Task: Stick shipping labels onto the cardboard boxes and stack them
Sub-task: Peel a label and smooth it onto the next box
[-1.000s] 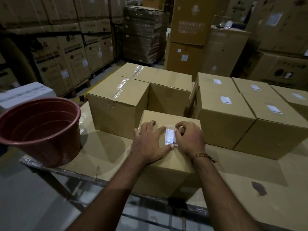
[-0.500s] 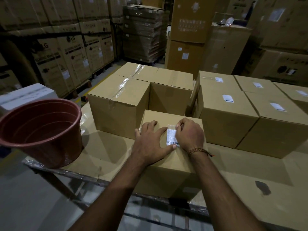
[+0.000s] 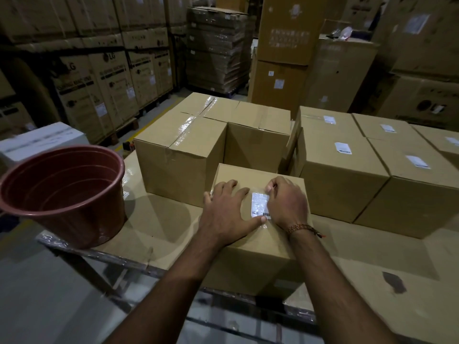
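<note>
A small cardboard box [image 3: 258,247] stands at the near edge of the table. A white shipping label [image 3: 259,204] with a barcode lies on its top. My left hand [image 3: 227,212] lies flat on the box top, its thumb touching the label's lower edge. My right hand [image 3: 286,202] rests at the label's right side with curled fingers at its upper right corner. To the right stand several labelled boxes [image 3: 342,170]. A larger taped box [image 3: 183,155] without a visible label sits behind the small one.
A brown plastic bucket [image 3: 64,192] sits on the table's left corner. The table [image 3: 159,227] is covered in cardboard sheet. A white box [image 3: 42,140] is behind the bucket. Stacked warehouse cartons [image 3: 104,78] and pallets fill the background.
My right hand has slid slightly to the right off the label, uncovering more of it. My left hand stays pressed on the box top.
</note>
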`<action>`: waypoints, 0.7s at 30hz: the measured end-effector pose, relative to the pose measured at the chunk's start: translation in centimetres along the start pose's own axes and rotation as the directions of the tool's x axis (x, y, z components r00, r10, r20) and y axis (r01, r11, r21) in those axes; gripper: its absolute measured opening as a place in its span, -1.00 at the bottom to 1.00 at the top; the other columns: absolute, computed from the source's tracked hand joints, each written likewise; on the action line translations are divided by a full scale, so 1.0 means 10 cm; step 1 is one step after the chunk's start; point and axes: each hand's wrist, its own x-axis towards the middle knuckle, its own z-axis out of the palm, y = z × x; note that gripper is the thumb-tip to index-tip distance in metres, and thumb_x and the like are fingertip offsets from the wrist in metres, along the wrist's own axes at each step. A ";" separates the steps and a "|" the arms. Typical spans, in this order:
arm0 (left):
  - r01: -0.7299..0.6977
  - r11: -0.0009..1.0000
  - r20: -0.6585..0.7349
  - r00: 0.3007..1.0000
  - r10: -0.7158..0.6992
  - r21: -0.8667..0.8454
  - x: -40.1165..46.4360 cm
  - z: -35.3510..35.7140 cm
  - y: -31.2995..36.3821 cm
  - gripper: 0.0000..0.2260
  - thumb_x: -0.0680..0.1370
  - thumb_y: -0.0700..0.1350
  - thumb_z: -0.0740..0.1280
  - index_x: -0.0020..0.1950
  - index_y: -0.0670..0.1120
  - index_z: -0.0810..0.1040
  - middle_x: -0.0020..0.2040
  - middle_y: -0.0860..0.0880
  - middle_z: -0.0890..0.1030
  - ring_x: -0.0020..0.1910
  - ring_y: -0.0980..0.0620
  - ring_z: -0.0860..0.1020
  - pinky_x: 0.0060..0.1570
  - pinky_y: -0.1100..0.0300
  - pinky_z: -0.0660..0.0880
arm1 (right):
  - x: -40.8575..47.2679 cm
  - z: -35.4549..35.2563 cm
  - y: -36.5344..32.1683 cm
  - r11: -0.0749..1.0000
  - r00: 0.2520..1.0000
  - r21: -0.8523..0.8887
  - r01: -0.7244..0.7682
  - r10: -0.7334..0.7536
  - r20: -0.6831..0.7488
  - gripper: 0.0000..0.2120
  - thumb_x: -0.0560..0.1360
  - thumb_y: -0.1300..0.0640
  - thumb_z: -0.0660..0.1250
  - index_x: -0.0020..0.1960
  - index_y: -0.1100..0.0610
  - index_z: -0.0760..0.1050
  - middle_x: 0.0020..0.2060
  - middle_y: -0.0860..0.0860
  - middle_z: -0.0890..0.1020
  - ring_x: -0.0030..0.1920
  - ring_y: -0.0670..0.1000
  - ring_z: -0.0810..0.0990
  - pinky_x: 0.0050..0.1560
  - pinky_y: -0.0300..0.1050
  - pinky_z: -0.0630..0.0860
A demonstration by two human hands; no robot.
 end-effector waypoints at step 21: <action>0.013 1.000 -0.002 1.000 -0.013 0.007 0.01 -0.01 0.00 -0.12 0.42 0.62 0.16 0.62 0.16 0.27 0.64 0.04 0.24 0.60 -0.02 0.17 0.49 -0.30 0.20 | -0.04 -0.11 -0.02 0.925 0.995 0.367 -0.096 0.091 0.032 -0.86 0.75 0.00 0.18 0.02 -0.07 0.43 -0.15 -0.14 0.63 -0.13 -0.05 0.62 -0.14 0.10 0.61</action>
